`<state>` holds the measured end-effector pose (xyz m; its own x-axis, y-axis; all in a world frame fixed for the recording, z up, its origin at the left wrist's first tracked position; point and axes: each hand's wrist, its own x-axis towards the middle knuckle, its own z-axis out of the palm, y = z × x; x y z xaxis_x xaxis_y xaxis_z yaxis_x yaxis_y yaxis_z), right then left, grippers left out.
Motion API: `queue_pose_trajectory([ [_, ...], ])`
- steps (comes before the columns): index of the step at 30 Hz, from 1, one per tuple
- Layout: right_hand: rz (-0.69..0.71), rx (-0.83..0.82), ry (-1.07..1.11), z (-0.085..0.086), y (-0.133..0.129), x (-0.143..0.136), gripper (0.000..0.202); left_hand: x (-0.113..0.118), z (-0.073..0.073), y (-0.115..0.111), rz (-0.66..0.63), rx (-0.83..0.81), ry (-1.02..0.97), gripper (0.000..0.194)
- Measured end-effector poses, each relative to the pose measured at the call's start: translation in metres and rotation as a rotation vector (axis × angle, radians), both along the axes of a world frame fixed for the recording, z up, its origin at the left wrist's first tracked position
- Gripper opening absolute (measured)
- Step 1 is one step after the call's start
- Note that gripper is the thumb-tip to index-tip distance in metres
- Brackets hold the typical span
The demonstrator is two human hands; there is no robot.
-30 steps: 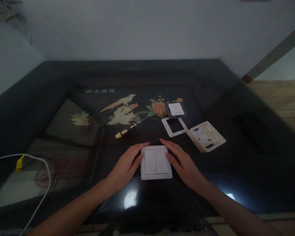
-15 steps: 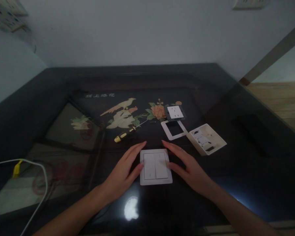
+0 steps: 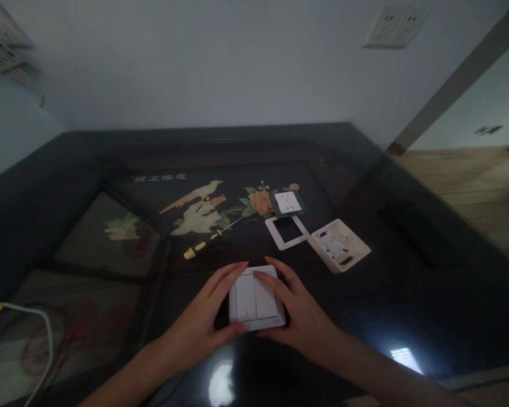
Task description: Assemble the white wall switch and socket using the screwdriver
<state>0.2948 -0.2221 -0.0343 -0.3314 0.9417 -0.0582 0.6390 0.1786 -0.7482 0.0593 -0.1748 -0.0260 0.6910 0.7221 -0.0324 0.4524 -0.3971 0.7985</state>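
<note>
A white two-rocker wall switch (image 3: 255, 302) is at the near middle of the dark glossy table, its rockers facing up. My left hand (image 3: 206, 316) grips its left side, fingers along the far edge and thumb at the near edge. From the other side my right hand (image 3: 303, 311) wraps around it, one finger across the top face and the thumb by the near corner. Whether the switch touches the table, I cannot tell. Beyond my hands lies a yellow-and-black screwdriver (image 3: 210, 242) with its thin shaft pointing away to the right.
Right of the screwdriver lie a socket insert (image 3: 287, 202), an empty white frame (image 3: 279, 240) and a white back box (image 3: 356, 254). A tiny screw-like piece (image 3: 251, 220) is near the screwdriver tip. A white cable (image 3: 48, 333) runs along the left; wall sockets (image 3: 396, 27) are beyond the table.
My fingers and thumbs have closed in around the switch, the right hand's finger now lying over its face. The camera view has shifted, so everything on the table appears farther left and lower.
</note>
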Motion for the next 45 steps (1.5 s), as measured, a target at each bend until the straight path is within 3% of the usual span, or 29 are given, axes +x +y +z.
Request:
queue_pose_trajectory([
  [7, -0.005, 0.013, 0.193, 0.026, 0.004, 0.016, 0.087, 0.005, 0.002, 0.001, 0.224, -0.116, -0.394, 0.052],
  [10, -0.061, 0.116, 0.241, 0.048, 0.002, 0.035, 0.084, 0.009, 0.010, 0.003, 0.266, -0.082, -0.401, 0.045],
  [16, -0.309, 0.408, 0.236, 0.079, 0.019, 0.097, 0.071, 0.039, 0.033, 0.008, -0.051, 0.197, -0.151, 0.032],
  [21, -0.463, 0.476, 0.233, 0.062, 0.063, 0.156, 0.065, 0.107, 0.037, 0.014, -0.243, 0.331, -0.162, 0.036],
  [25, -0.498, 0.467, 0.242, 0.032, 0.093, 0.187, 0.065, 0.156, 0.024, 0.019, -0.329, 0.522, -0.054, 0.045],
  [28, -0.482, 0.437, 0.239, 0.014, 0.106, 0.198, 0.055, 0.172, 0.012, 0.022, -0.342, 0.583, 0.016, 0.053],
  [31, -0.458, 0.402, 0.236, 0.003, 0.112, 0.203, 0.038, 0.172, 0.006, 0.022, -0.339, 0.604, 0.024, 0.043],
  [36, -0.415, 0.363, 0.230, -0.004, 0.117, 0.204, 0.037, 0.154, 0.004, 0.016, -0.340, 0.627, 0.021, 0.039],
  [45, -0.322, 0.332, 0.202, -0.008, 0.119, 0.205, 0.039, 0.088, 0.005, 0.006, -0.293, 0.709, 0.009, 0.021],
])
